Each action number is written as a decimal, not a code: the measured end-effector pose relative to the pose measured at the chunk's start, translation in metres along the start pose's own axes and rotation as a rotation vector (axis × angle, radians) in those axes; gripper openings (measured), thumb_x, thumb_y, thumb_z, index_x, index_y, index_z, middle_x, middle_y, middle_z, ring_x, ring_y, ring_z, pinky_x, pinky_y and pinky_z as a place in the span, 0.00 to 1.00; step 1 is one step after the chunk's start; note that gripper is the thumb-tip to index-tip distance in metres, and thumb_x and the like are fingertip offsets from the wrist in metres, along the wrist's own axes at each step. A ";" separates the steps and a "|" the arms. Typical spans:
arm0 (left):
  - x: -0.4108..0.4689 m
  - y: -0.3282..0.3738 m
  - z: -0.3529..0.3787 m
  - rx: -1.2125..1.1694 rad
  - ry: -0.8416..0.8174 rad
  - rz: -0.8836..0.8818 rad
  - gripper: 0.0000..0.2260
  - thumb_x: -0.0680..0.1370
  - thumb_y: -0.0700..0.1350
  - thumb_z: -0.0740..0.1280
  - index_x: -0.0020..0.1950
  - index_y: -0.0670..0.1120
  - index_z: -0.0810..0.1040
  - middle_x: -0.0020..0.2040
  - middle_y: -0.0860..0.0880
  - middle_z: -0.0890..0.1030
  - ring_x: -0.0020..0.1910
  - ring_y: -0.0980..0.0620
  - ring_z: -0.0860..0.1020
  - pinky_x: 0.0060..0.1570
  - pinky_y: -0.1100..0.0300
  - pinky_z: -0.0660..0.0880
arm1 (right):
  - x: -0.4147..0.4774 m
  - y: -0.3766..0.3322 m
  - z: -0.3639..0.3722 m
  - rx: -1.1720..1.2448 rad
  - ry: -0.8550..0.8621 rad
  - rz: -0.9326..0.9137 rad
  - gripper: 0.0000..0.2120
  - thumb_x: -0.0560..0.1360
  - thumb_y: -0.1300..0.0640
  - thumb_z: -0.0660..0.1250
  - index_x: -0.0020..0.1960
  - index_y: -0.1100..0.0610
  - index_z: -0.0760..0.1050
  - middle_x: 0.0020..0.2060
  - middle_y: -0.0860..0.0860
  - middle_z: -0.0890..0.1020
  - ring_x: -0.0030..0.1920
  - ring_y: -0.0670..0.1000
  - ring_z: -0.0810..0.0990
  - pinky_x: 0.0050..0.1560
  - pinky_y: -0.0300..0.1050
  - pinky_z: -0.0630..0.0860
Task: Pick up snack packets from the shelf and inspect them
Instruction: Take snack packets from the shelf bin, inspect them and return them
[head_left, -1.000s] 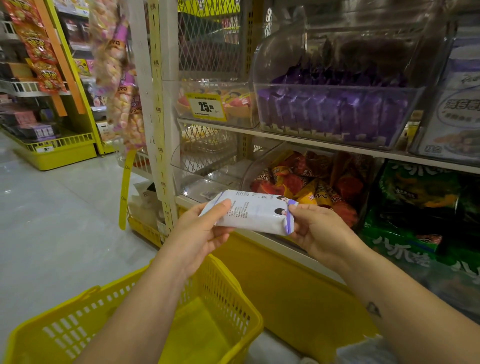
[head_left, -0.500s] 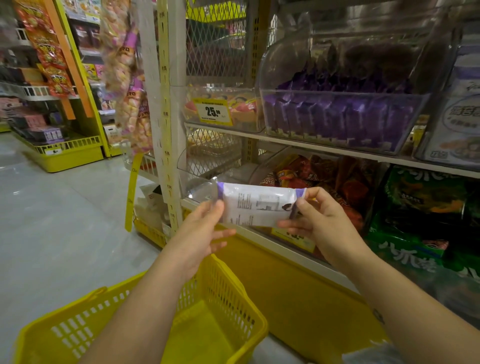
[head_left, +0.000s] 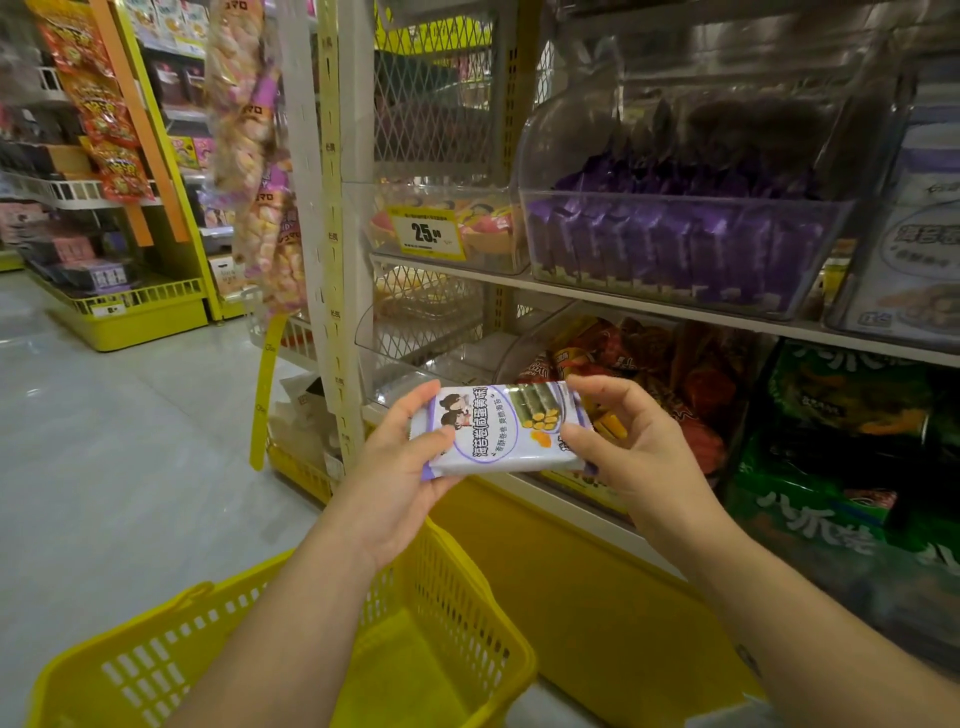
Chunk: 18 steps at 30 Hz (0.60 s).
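Though flat — glossy rectangular packet (head_left: 500, 432)

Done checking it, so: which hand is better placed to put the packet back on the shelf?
Right, likely. The right hand pinches the packet at the end nearest the shelf; the left hand holds the aisle-side end, above the basket.

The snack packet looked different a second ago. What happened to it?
The snack packet got turned over: before, its back with the small print faced the camera; now its picture front shows. The left hand and right hand kept holding its two ends. The yellow basket stayed below.
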<state>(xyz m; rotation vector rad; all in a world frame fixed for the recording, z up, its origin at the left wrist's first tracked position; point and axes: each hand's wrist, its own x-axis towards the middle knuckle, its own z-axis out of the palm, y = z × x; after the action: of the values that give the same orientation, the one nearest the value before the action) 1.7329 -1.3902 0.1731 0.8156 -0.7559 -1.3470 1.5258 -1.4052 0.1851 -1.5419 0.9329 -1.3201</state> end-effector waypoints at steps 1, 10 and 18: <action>-0.001 0.001 0.001 0.003 -0.010 0.015 0.20 0.78 0.30 0.61 0.60 0.52 0.76 0.51 0.47 0.85 0.46 0.49 0.85 0.37 0.59 0.80 | 0.000 -0.001 0.000 0.041 -0.013 0.026 0.19 0.73 0.64 0.71 0.59 0.46 0.75 0.49 0.35 0.82 0.44 0.45 0.85 0.36 0.36 0.78; -0.007 -0.003 0.005 0.545 0.060 0.195 0.10 0.79 0.48 0.66 0.55 0.64 0.77 0.67 0.52 0.75 0.58 0.58 0.78 0.58 0.52 0.76 | 0.001 -0.004 -0.001 0.320 -0.206 0.313 0.27 0.61 0.59 0.77 0.59 0.55 0.76 0.54 0.62 0.80 0.47 0.60 0.84 0.42 0.48 0.82; -0.015 -0.010 0.009 1.497 -0.225 0.612 0.19 0.72 0.68 0.64 0.60 0.64 0.75 0.51 0.65 0.79 0.53 0.66 0.73 0.56 0.58 0.70 | 0.000 -0.005 -0.004 0.358 -0.196 0.437 0.17 0.66 0.46 0.73 0.46 0.59 0.83 0.45 0.57 0.84 0.43 0.52 0.83 0.43 0.42 0.82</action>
<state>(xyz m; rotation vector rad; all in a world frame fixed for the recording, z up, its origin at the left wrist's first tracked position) 1.7186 -1.3764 0.1688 1.3718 -2.0522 -0.1149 1.5221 -1.4041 0.1905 -1.0918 0.7999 -0.9424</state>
